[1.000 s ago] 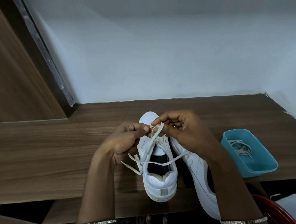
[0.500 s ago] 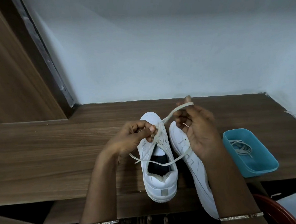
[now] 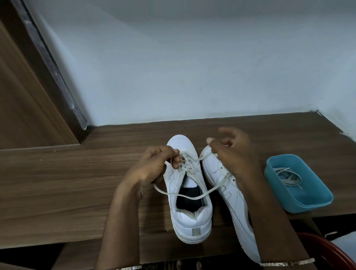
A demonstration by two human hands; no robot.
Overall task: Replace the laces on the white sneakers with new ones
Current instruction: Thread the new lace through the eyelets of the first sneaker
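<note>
moved: right hand [image 3: 233, 158] dropped lower, drawing the lace [image 3: 195, 159] sideways
grip: both hands pinch lace; left hand [image 3: 154, 168] at eyelets
risk: hard tug could drag the left sneaker [image 3: 190, 197] off the surface [image 3: 61, 195] edge

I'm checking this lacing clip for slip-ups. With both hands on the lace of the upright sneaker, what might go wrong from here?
1. The right hand pulls the lace sideways; the left hand may lose its pinch at the eyelets.
2. The sneaker has its heel past the upper shelf's edge; a hard tug might tip it.
3. The loose loop could snag the second sneaker.
</note>
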